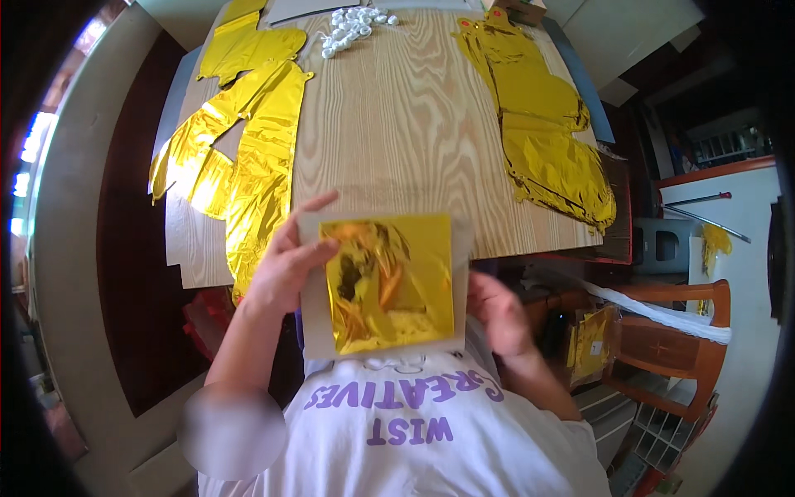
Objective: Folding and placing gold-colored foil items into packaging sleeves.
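A clear flat bag (310,331) with a folded sheet of shiny gold foil (426,273) inside is held up before my chest. My left hand (286,269) grips its left edge, thumb across the front and one finger stretched out past the edge; the other fingers are partly behind it. My right hand (501,315) is at the bag's right edge, smeared by motion, so whether it touches the bag is unclear. Beyond it, gold foil balloons (269,141) lie flat along the table's left side. Another gold foil balloon (542,103) lies flat along the right side.
The wood-grain table (381,124) stands in front of me. White ribbon rolls (356,25) are heaped at its far edge, near a cardboard box (522,10). To my right is a wooden chair (671,364) with a white strip across it and packaged gold foil (590,344) beside it.
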`<state>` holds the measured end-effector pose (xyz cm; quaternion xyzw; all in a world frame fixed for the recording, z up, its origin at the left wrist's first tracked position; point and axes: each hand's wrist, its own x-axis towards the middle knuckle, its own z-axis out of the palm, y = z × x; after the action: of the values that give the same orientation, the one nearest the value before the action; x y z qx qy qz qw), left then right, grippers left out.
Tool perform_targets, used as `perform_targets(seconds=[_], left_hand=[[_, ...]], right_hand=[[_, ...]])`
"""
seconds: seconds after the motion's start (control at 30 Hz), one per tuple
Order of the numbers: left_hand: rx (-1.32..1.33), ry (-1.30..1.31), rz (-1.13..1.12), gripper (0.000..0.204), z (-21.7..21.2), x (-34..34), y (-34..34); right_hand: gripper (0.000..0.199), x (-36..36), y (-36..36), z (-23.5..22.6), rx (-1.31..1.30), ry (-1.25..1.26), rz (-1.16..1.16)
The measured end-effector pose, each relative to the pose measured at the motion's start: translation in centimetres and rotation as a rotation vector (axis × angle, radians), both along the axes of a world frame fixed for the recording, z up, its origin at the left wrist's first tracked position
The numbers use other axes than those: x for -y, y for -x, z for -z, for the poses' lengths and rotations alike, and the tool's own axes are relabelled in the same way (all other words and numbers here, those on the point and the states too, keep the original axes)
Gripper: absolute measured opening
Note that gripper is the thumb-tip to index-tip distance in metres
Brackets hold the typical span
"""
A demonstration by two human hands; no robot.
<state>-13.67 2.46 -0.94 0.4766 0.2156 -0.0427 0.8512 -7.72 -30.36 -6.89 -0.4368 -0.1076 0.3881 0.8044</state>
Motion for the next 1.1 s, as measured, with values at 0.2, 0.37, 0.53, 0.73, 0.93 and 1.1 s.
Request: perform_targets(seconds=[0.2, 0.37, 0.53, 0.73, 0.93, 1.1], left_hand=[[-0.031, -0.031, 0.152, 0.065, 0.5, 2.2, 0.9], [-0.138, 0.174, 0.044, 0.056, 1.9, 3.5, 7.9], [-0.206, 0.244, -0.007, 0.044, 2.9, 2.1, 6.9], [-0.197, 0.180, -0.003, 0.057, -1.2, 3.3, 8.7], [-0.230, 0.246, 0.088, 0.065, -0.9, 2.6, 13.2], [-0.106, 0.030, 0.116, 0.083, -1.1, 2.3, 8.7]], right_hand=[[0.043, -2.2, -2.8, -3.3, -0.171, 0.252, 0.097], [0.025, -1.5, 0.7, -3.9, -0.146, 0.450, -0.001], [0.022, -3.9, -2.5, -3.0, -0.374, 0.354, 0.059], [0.021, -3.3, -1.4, -6.7, -0.466, 0.232, 0.091], [0.032, -1.9, 1.5, -8.0, -0.338, 0.382, -0.127], [0.033, -2.2, -1.9, -5.8, -0.422, 0.227, -0.163]])
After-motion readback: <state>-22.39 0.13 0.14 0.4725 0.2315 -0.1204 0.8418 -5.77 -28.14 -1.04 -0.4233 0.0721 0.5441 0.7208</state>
